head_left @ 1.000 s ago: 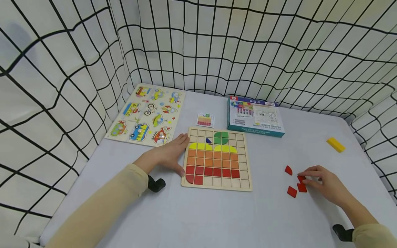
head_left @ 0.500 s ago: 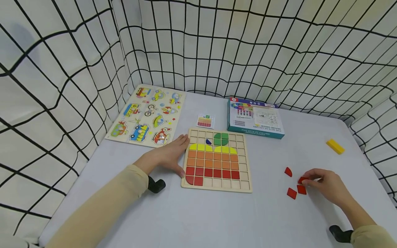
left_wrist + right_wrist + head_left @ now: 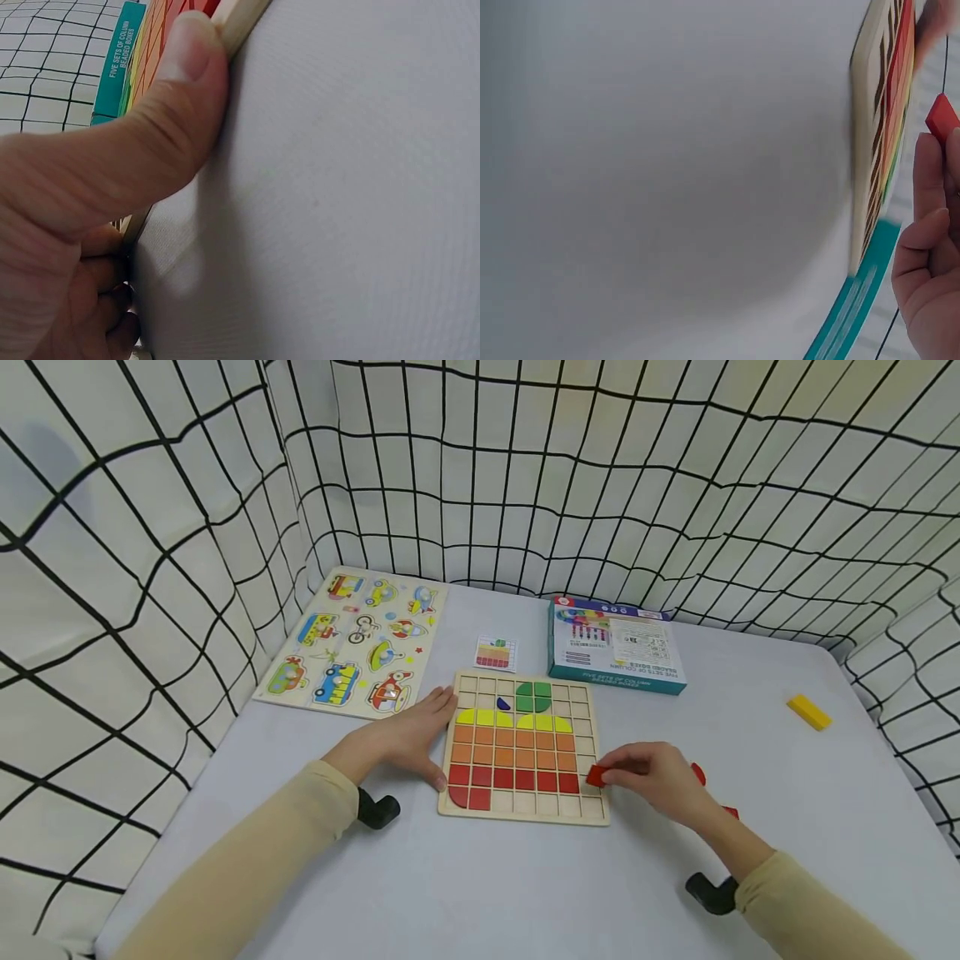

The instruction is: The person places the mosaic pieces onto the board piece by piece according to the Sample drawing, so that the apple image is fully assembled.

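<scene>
A wooden grid board lies on the table, filled in part with red, orange, yellow, green and dark blue tiles. Along its left edge rests my left hand, thumb near the lower corner and fingers further up. In the left wrist view, the thumb touches the board's rim. My right hand pinches a red tile between thumb and fingers, over the board's right edge. In the right wrist view that red tile sits at the fingertips. Other red tiles lie on the table, partly hidden behind the right hand and wrist.
A small pattern card lies behind the board. A teal-edged box stands at the back, and a vehicle puzzle board at the back left. A yellow block lies far right. Black netting surrounds the table.
My right hand has carried a red tile leftward from the loose tiles to the board's right edge. The left hand has stayed at the board's left side.
</scene>
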Tool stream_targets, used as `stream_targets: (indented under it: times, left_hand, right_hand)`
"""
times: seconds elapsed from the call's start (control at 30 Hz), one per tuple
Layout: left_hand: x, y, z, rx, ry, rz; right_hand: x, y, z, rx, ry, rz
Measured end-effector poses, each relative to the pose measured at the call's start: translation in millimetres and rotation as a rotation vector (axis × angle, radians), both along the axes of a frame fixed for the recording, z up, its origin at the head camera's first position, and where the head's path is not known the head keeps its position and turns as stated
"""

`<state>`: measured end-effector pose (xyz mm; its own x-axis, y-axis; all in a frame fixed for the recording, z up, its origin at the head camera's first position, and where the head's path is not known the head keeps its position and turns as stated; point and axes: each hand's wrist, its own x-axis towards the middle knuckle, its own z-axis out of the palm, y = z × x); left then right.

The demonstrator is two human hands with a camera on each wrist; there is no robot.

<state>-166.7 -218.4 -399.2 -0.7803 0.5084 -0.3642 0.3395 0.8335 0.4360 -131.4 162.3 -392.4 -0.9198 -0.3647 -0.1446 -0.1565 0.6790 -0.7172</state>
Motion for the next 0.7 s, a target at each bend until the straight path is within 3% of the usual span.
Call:
stream_targets:
  times: [0.13,0.37,0.7]
  left_hand:
    - [0.2,0.5,0.1,-0.005,0.002,-0.002]
    - [-1.1,0.2,-1.7,-0.007,0.006,-0.004]
    - [-0.7,-0.1,-1.1,-0.005,-0.003,0.002]
  right_hand:
    - [-1.1,-40.3,-2.5,-0.002,-0.036,0.038]
    - [5.3,-94.0,-8.7,0.002,-0.005,0.16]
    - [16.4,-120.9,-10.0,0.123,0.069,0.163]
